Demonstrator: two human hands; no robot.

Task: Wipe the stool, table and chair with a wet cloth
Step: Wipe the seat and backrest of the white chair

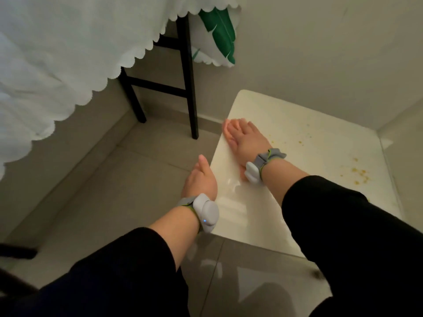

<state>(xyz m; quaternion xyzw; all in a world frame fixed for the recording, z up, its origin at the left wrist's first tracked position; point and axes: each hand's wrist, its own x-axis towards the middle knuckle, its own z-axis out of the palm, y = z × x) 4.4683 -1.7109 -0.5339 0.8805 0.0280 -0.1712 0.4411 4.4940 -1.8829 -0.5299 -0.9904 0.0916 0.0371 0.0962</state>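
A white square stool (304,156) stands low at the right, its top speckled with yellow-brown crumbs (359,172) toward the right side. My right hand (242,138) lies flat, palm down, on the stool's top by its left edge, holding nothing. My left hand (201,179) grips that same left edge from the side, thumb up along it and fingers tucked out of sight beneath. The table (185,72) is at the upper left, with black legs and a white scalloped cloth (68,53) hanging over it. No wet cloth or chair shows.
Grey floor tiles (128,179) run between table and stool. Pale walls (320,53) meet in a corner right behind the stool. A leaf-print fabric (222,30) hangs at the table's far corner. A dark object (16,250) juts in at the left edge.
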